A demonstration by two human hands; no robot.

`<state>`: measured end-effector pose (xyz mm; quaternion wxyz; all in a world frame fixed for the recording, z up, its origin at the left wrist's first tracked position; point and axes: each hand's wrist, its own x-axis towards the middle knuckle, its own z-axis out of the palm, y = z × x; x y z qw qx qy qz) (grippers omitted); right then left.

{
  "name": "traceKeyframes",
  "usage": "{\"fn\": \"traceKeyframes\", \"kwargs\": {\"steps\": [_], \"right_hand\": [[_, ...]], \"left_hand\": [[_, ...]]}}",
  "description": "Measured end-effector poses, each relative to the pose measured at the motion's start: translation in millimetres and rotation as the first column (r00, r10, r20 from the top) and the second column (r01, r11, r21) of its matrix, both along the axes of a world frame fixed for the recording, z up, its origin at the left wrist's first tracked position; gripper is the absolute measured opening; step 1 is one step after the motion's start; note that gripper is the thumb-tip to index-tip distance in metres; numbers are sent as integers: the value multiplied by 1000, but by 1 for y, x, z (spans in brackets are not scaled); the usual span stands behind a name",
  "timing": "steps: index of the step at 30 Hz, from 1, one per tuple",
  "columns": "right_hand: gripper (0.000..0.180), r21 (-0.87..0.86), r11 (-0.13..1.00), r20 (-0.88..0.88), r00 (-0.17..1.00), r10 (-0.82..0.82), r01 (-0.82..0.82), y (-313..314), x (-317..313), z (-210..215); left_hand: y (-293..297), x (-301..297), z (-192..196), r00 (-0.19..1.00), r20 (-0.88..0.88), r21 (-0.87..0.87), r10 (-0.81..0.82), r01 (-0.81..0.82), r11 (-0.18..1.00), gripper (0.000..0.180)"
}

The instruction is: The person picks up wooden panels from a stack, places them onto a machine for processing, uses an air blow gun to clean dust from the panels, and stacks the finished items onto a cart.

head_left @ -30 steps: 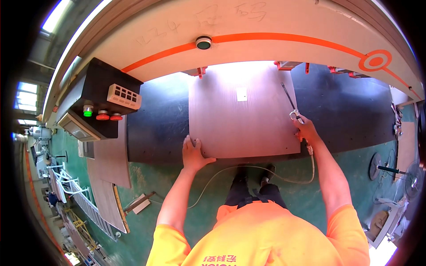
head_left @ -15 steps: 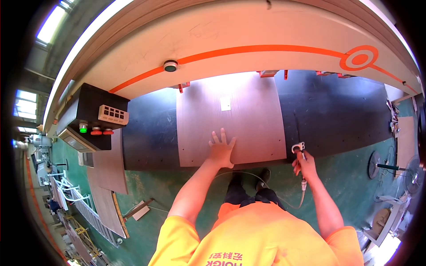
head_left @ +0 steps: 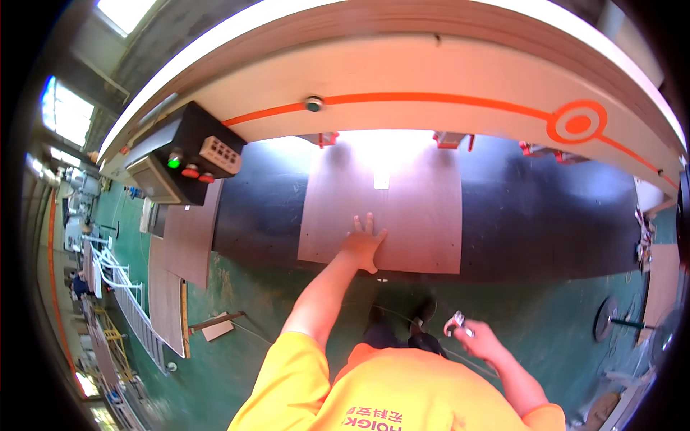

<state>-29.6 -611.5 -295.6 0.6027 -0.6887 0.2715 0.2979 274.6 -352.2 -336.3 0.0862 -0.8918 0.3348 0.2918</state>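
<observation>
A flat brown wood panel (head_left: 402, 208) lies on the black bed (head_left: 546, 208) of a large machine. My left hand (head_left: 364, 243) presses flat on the panel's near edge, fingers spread. My right hand (head_left: 480, 339) is down by my side over the green floor, closed around a small metal air-gun tool (head_left: 457, 325) with a thin hose trailing from it. A small white label (head_left: 382, 179) sits on the panel's far part.
A cream machine hood with an orange stripe (head_left: 431, 97) arches over the bed. A black control box (head_left: 190, 151) with coloured buttons stands at the left. Brown boards (head_left: 176, 273) lean beside it. Racks and clutter line the left floor; a round stand (head_left: 611, 320) is at the right.
My right hand has pulled the air tool off the panel and down to my side. My left hand slid from the panel's left corner to its near-edge middle. The view moved closer.
</observation>
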Motion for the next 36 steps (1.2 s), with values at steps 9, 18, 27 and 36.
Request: {"fn": "traceKeyframes", "kwargs": {"steps": [9, 18, 27, 36], "right_hand": [[35, 247, 926, 72, 948, -310, 284, 46, 7, 12], [31, 171, 929, 76, 945, 318, -327, 233, 34, 37], [47, 381, 917, 30, 993, 118, -121, 349, 96, -26], [40, 495, 816, -46, 929, 368, -299, 476, 78, -16]], "left_hand": [[21, -15, -1, 999, 18, -140, 45, -42, 989, 111], [256, -172, -34, 908, 84, -673, 410, -252, 695, 67], [540, -605, -118, -512, -131, 222, 849, -850, -478, 52], [477, -683, -173, -610, -309, 48, 730, -776, -628, 70]]}}
